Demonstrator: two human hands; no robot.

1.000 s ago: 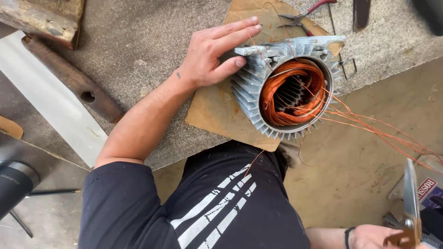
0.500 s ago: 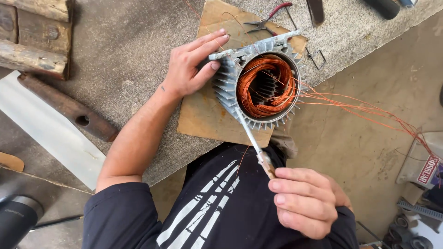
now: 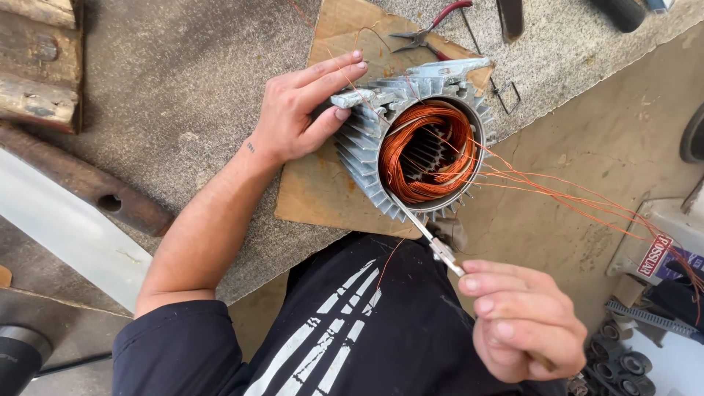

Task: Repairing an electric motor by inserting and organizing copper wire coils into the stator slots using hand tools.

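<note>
- Worktop [image 3: 183, 95]: grey, rough; stator sits at its near edge, just in front of the person.
- White board [image 3: 66, 227]: far left of stator, lying slantwise along worktop edge.
- Wood bar [image 3: 81, 183]: dark, w/ a hole, left of stator, just beside the board.
- Timber blocks [image 3: 37, 66]: upper left, well apart from stator.
- Cardboard [image 3: 323, 183]: brown sheet directly under stator, on worktop.
- Stator [image 3: 418, 139]: finned grey metal housing, lying on its side w/ open end facing the person; on the cardboard.
- Copper winding [image 3: 429, 150]: orange coils inside stator bore; loose wires [image 3: 587, 198] trail out right of stator, past worktop edge.
- Left hand [image 3: 304, 114]: left of stator, fingers spread flat over its top fins, thumb against the side; steadying it, not closed round anything.
- Right hand [image 3: 521, 319]: below & right of stator, off the worktop, fist clamped on tool handle.
- Tool [image 3: 422, 227]: thin metal blade from right hand up to stator's lower rim, tip at the winding; exact kind unclear.
- Pliers [image 3: 425, 33]: red handles, just behind stator, on cardboard's far edge.
</note>
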